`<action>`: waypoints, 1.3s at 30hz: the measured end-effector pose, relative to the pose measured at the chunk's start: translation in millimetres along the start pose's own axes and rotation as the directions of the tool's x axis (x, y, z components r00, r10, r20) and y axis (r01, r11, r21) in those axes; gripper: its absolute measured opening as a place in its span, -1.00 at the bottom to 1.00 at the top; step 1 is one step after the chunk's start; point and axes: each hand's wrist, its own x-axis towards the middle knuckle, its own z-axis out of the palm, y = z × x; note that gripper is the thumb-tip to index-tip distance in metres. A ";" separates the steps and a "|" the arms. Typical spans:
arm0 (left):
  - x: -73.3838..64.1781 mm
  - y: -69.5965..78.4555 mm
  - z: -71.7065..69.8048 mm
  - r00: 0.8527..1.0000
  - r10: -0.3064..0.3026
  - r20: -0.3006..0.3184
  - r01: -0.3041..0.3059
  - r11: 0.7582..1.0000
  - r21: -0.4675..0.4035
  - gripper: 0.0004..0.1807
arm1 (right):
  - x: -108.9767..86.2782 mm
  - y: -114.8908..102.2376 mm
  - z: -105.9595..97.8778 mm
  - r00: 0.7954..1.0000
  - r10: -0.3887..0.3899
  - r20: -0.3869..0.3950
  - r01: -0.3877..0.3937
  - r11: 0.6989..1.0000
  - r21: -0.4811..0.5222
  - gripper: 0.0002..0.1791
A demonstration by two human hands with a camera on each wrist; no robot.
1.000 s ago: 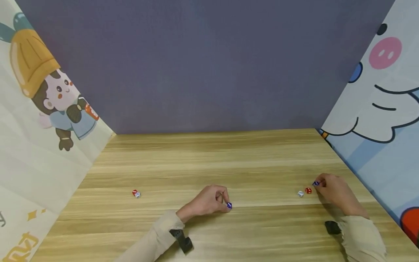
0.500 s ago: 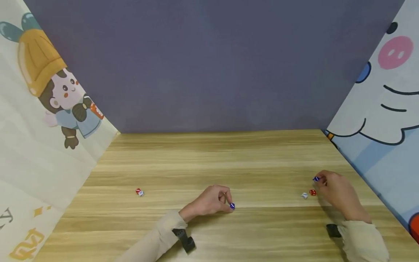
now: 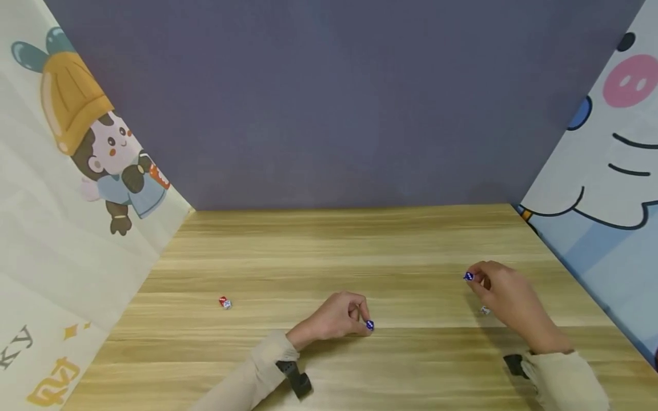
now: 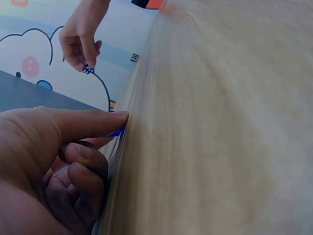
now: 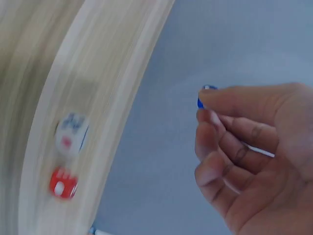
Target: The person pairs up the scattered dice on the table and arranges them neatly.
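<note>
Near the middle of the wooden table, my left hand (image 3: 336,317) pinches a blue die (image 3: 370,325) between thumb and index finger, low at the tabletop. My right hand (image 3: 506,294) is raised above the table on the right and pinches a second blue die (image 3: 468,276) at its fingertips. Under that hand a white die (image 3: 485,310) lies on the table; a red die (image 5: 63,183) beside it shows in the right wrist view but is hidden by the hand in the head view.
Toward the left of the wooden table (image 3: 329,245), another red die (image 3: 223,300) and a white die (image 3: 227,305) lie side by side. A dark grey panel (image 3: 349,103) stands at the back, with cartoon-printed sheets (image 3: 31,228) along both sides.
My right hand has lifted its blue die from beside the red and white dice and carried it leftward. The left hand keeps its pinch in nearly the same place. The head view has shifted slightly.
</note>
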 end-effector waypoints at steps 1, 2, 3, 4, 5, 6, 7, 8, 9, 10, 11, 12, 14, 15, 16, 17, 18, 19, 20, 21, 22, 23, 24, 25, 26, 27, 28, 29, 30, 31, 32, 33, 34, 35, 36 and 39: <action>-0.3 0.6 0.3 1.000 -0.003 -0.001 0.003 1.000 -0.001 -0.81 | 0.8 -5.8 1.2 1.000 -0.013 0.016 0.013 1.000 0.005 -0.85; -0.4 1.0 0.5 1.000 -0.005 -0.002 0.005 1.000 -0.003 -0.81 | 1.5 -12.2 2.8 0.999 -0.022 0.037 0.022 1.000 0.018 -0.86; -0.6 1.4 0.7 1.000 -0.007 -0.004 0.007 1.000 -0.003 -0.81 | 1.9 -19.0 4.9 0.998 -0.037 0.053 0.036 0.999 0.027 -0.85; -0.7 1.4 0.8 1.000 -0.006 -0.004 0.006 1.000 -0.001 -0.81 | 2.4 -25.6 7.5 0.996 -0.055 0.069 0.053 0.998 0.039 -0.85; -0.9 1.7 0.8 1.000 -0.004 -0.006 0.004 1.000 0.002 -0.80 | 3.1 -32.0 10.5 0.994 -0.081 0.078 0.077 0.996 0.050 -0.84; -1.0 1.9 0.7 1.000 -0.001 -0.008 0.001 1.000 0.001 -0.80 | 4.0 -38.5 13.4 0.990 -0.103 0.092 0.098 0.993 0.060 -0.83; -1.0 1.9 0.7 1.000 0.004 -0.009 -0.004 1.000 0.003 -0.80 | 4.6 -44.8 16.4 0.987 -0.125 0.106 0.119 0.991 0.064 -0.84; -0.8 1.7 0.6 1.000 0.008 -0.009 -0.008 1.000 0.003 -0.81 | 5.4 -50.9 19.6 0.982 -0.148 0.116 0.140 0.987 0.073 -0.83; -0.8 1.6 0.4 1.000 0.011 -0.010 -0.011 1.000 0.003 -0.81 | 6.3 -56.5 22.6 0.976 -0.173 0.131 0.163 0.983 0.084 -0.84; -0.6 1.4 0.2 1.000 0.016 -0.011 -0.016 1.000 0.002 -0.81 | 7.5 -61.5 25.5 0.970 -0.193 0.149 0.180 0.979 0.097 -0.85; -0.4 1.3 0.0 1.000 0.018 -0.013 -0.018 1.000 0.001 -0.81 | 8.6 -66.3 28.1 0.964 -0.209 0.165 0.194 0.975 0.107 -0.85; -0.1 1.0 -0.1 1.000 0.019 -0.015 -0.019 1.000 0.000 -0.81 | 9.6 -70.9 30.6 0.957 -0.225 0.183 0.205 0.971 0.119 -0.86; 0.4 0.3 -0.1 1.000 0.021 -0.016 -0.021 1.000 0.001 -0.81 | 11.5 -78.7 35.7 0.942 -0.256 0.216 0.227 0.962 0.150 -0.87; 0.5 0.1 -0.1 1.000 0.021 -0.015 -0.021 1.000 0.001 -0.81 | 12.1 -82.1 38.4 0.935 -0.271 0.230 0.238 0.958 0.163 -0.87; 0.7 -0.3 0.0 1.000 0.022 -0.016 -0.022 1.000 -0.001 -0.81 | 12.7 -85.2 41.1 0.928 -0.285 0.240 0.248 0.953 0.173 -0.87; 0.8 -0.6 0.0 1.000 0.022 -0.015 -0.022 1.000 0.001 -0.81 | 13.0 -88.1 43.9 0.920 -0.301 0.249 0.261 0.948 0.184 -0.87; 0.9 -0.7 0.0 1.000 0.021 -0.014 -0.021 1.000 0.003 -0.81 | 13.5 -90.7 46.9 0.913 -0.316 0.259 0.270 0.943 0.196 -0.88; 1.1 -1.0 0.0 1.000 0.021 -0.011 -0.021 1.000 0.005 -0.81 | 13.9 -92.9 50.0 0.906 -0.327 0.267 0.278 0.938 0.207 -0.88; 1.1 -1.2 0.0 1.000 0.022 -0.011 -0.021 1.000 0.007 -0.81 | 14.5 -95.1 53.1 0.900 -0.338 0.276 0.284 0.934 0.218 -0.88; 1.2 -1.3 0.0 1.000 0.019 -0.011 -0.019 1.000 0.009 -0.80 | 15.3 -96.7 56.3 0.893 -0.348 0.285 0.289 0.930 0.229 -0.89; 1.4 -1.6 0.2 1.000 0.019 -0.013 -0.019 1.000 0.012 -0.80 | 16.3 -98.1 59.6 0.887 -0.355 0.295 0.291 0.926 0.239 -0.90; 1.5 -1.4 0.2 1.000 0.016 -0.013 -0.016 1.000 0.015 -0.80 | 17.3 -99.3 63.0 0.881 -0.361 0.305 0.292 0.924 0.248 -0.90; 1.7 -1.3 0.4 1.000 0.014 -0.015 -0.014 1.000 0.017 -0.80 | 18.2 -100.1 66.2 0.876 -0.363 0.317 0.289 0.922 0.258 -0.91; 1.9 -1.1 0.4 1.000 0.014 -0.016 -0.014 1.000 0.016 -0.80 | 19.1 -100.7 69.4 0.871 -0.366 0.328 0.285 0.920 0.270 -0.92; 2.1 -1.0 0.6 1.000 0.014 -0.016 -0.014 1.000 0.015 -0.80 | 19.8 -101.2 72.2 0.867 -0.365 0.340 0.276 0.919 0.282 -0.92; 2.3 -0.9 0.7 1.000 0.014 -0.012 -0.014 1.000 0.012 -0.80 | 20.2 -101.4 74.8 0.863 -0.364 0.350 0.267 0.917 0.295 -0.93; 3.1 -0.6 1.0 1.000 0.018 -0.010 -0.018 1.000 0.011 -0.80 | 20.5 -101.4 76.4 0.860 -0.361 0.360 0.256 0.916 0.309 -0.93; 3.7 -0.4 1.1 1.000 0.023 -0.009 -0.023 1.000 0.013 -0.81 | 20.7 -101.3 77.9 0.858 -0.359 0.367 0.245 0.914 0.323 -0.92; 4.1 -0.4 1.2 1.000 0.028 -0.009 -0.028 0.999 0.017 -0.81 | 20.9 -101.4 79.0 0.856 -0.358 0.373 0.233 0.911 0.339 -0.92; 4.3 -0.3 1.1 0.999 0.033 -0.010 -0.033 0.999 0.020 -0.81 | 21.0 -101.5 80.0 0.855 -0.357 0.376 0.223 0.908 0.355 -0.92; 4.5 -0.4 0.8 0.999 0.038 -0.012 -0.038 0.999 0.024 -0.81 | 21.2 -101.8 80.8 0.855 -0.356 0.376 0.215 0.905 0.368 -0.92; 4.4 -0.4 0.4 0.999 0.040 -0.014 -0.039 0.999 0.027 -0.81 | 21.4 -102.1 81.6 0.855 -0.356 0.377 0.208 0.901 0.380 -0.91; 4.1 -0.4 0.1 0.999 0.042 -0.017 -0.041 0.999 0.030 -0.80 | 21.6 -102.6 82.3 0.854 -0.355 0.381 0.197 0.898 0.394 -0.91; 3.8 -0.5 -0.2 0.999 0.040 -0.018 -0.040 0.999 0.031 -0.80 | 21.7 -103.0 83.1 0.852 -0.355 0.385 0.188 0.894 0.407 -0.92; 3.4 -0.6 -0.4 0.999 0.036 -0.017 -0.036 0.999 0.028 -0.80 | 21.8 -103.4 83.8 0.851 -0.354 0.389 0.179 0.891 0.418 -0.92; 2.6 -1.0 -0.4 0.999 0.031 -0.014 -0.031 0.999 0.026 -0.80 | 22.1 -103.8 85.8 0.846 -0.345 0.406 0.146 0.883 0.447 -0.91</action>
